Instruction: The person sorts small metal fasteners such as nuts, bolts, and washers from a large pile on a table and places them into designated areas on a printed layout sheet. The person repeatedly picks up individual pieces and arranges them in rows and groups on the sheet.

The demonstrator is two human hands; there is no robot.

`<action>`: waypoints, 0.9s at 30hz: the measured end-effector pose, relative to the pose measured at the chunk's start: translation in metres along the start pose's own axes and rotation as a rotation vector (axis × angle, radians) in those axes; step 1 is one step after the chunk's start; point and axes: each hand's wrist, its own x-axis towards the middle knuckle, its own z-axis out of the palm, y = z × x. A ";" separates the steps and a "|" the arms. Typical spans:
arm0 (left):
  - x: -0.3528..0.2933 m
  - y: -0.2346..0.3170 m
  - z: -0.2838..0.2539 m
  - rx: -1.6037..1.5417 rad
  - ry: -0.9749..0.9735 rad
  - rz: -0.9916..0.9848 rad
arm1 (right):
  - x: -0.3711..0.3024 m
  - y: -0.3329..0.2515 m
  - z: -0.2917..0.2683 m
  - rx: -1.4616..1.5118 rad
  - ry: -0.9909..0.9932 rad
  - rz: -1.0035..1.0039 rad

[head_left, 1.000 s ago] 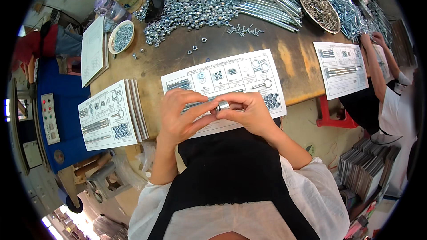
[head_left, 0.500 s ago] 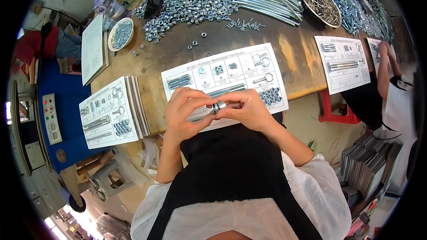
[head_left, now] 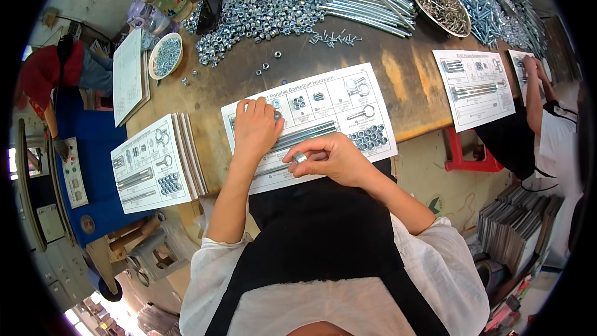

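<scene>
My right hand (head_left: 333,160) is closed, its thumb and fingers pinching a short stack of silvery washers (head_left: 300,157) above the lower edge of a white printed card (head_left: 339,102). My left hand (head_left: 256,127) reaches over the card's upper left part, fingers bent downward. A small grey washer (head_left: 278,115) shows at its thumb and forefinger, beside a printed ring picture; the fingertips are partly hidden. Printed pictures of rods, nuts and a ringed pin cover the card, which lies at the table's front edge.
Behind the card lie piled nuts (head_left: 261,22), long rods (head_left: 370,3) and small loose screws (head_left: 336,38). Bowls of screws (head_left: 439,6) and small parts (head_left: 166,56) stand right and left. Stacked cards (head_left: 149,168) lie left. One person works at right, another at far left.
My left hand has left the washer stack and moved up and away onto the card. My right hand keeps the stack, now slightly lower. The far-left person's arm has reached a button panel.
</scene>
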 end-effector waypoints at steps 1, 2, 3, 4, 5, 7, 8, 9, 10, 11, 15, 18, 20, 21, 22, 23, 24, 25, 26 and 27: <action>0.000 0.000 0.000 -0.006 0.005 -0.008 | -0.001 0.002 -0.001 0.021 0.003 0.003; 0.001 0.001 0.001 -0.014 0.009 -0.012 | -0.002 0.004 -0.003 0.043 0.011 0.008; 0.001 0.002 0.000 -0.022 0.014 -0.018 | -0.003 0.006 -0.004 0.062 0.021 0.014; -0.001 0.004 -0.003 -0.020 0.041 -0.022 | -0.003 0.008 -0.005 0.081 0.030 0.020; -0.003 0.004 -0.005 -0.025 0.035 -0.034 | -0.004 0.009 -0.007 0.099 0.043 0.025; -0.014 0.006 -0.009 -0.035 0.025 -0.059 | -0.005 0.014 -0.011 0.161 0.056 0.040; -0.022 0.010 -0.010 -0.033 0.040 -0.067 | -0.006 0.017 -0.011 0.190 0.073 0.051; -0.028 0.013 -0.009 -0.052 0.069 -0.080 | -0.006 0.020 -0.012 0.219 0.090 0.062; -0.032 0.016 -0.007 -0.071 0.097 -0.094 | -0.006 0.024 -0.013 0.293 0.108 0.072; -0.035 0.018 -0.007 -0.086 0.132 -0.113 | -0.004 0.026 -0.017 0.360 0.121 0.080; -0.038 0.019 -0.005 -0.121 0.216 -0.112 | 0.001 0.029 -0.022 0.658 0.131 0.075; -0.032 0.017 0.000 -0.135 0.249 -0.111 | 0.004 0.038 -0.036 0.898 0.048 0.027; -0.033 0.013 0.002 -0.168 0.222 -0.113 | 0.007 0.031 -0.039 0.928 0.048 0.053; -0.031 0.012 0.002 -0.186 0.210 -0.110 | 0.007 0.028 -0.045 0.867 0.033 0.032; -0.033 0.013 -0.002 -0.220 0.186 -0.120 | 0.003 0.024 -0.060 0.805 0.018 0.011; -0.035 0.012 -0.007 -0.257 0.222 -0.162 | -0.001 0.022 -0.073 0.747 0.007 -0.013; -0.038 0.013 -0.011 -0.299 0.255 -0.200 | -0.002 0.018 -0.087 0.337 0.275 -0.038; -0.043 0.014 -0.014 -0.340 0.289 -0.238 | -0.003 0.016 -0.099 -0.082 0.530 -0.063; -0.054 0.011 -0.009 -0.403 0.275 -0.348 | -0.008 0.015 -0.109 -0.377 0.697 -0.008; -0.069 0.004 -0.001 -0.462 0.263 -0.457 | -0.011 0.013 -0.119 -0.673 0.857 0.044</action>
